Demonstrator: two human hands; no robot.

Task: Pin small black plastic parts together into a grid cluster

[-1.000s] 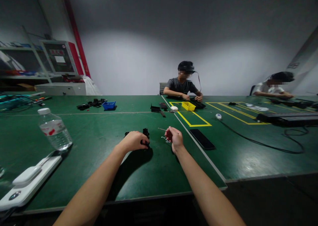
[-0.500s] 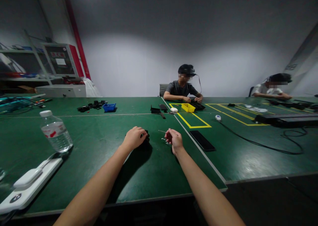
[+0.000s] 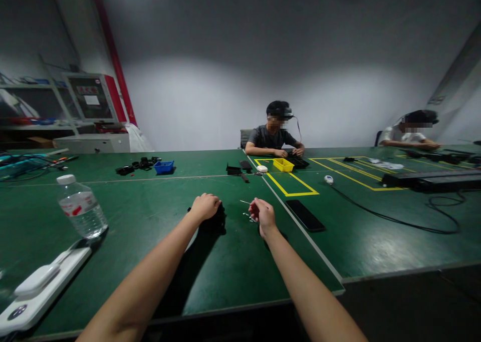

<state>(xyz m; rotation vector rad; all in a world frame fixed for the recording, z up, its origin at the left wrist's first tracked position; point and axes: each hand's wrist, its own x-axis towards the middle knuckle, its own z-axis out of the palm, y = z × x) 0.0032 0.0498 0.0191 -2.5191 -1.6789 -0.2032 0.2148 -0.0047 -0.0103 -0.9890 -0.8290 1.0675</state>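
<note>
While our left hand [image 3: 205,207] lies curled over a small black plastic part [image 3: 217,223] on the green table [image 3: 158,217], only the part's dark edge shows under the fingers, so we cannot tell its shape. The hand is closed on it and holds it against the table top, a little left of the seam where two table halves meet. Just to the right, apart from the left hand, our right hand [image 3: 262,213] is raised slightly off the surface. Its fingers are pinched shut on a thin metal pin [image 3: 245,202], whose free end points left towards the black part. A few tiny silvery bits [image 3: 248,216] lie on the table between the two hands, too small for us to identify.

Near the right hand, past the seam, a flat black phone [image 3: 305,215] lies face up. Beyond it runs a yellow tape outline [image 3: 296,184], with a small yellow plastic bin [image 3: 283,164] at its far end. A person in a grey shirt [image 3: 272,137] sits there with both hands by that bin. Well to the left, a clear plastic water bottle with a white cap [image 3: 80,207] stands upright, and a long white device [image 3: 37,287] lies at the near edge. A small blue plastic bin [image 3: 164,167] sits far back on the left, beside scattered black pieces [image 3: 137,164].
</note>
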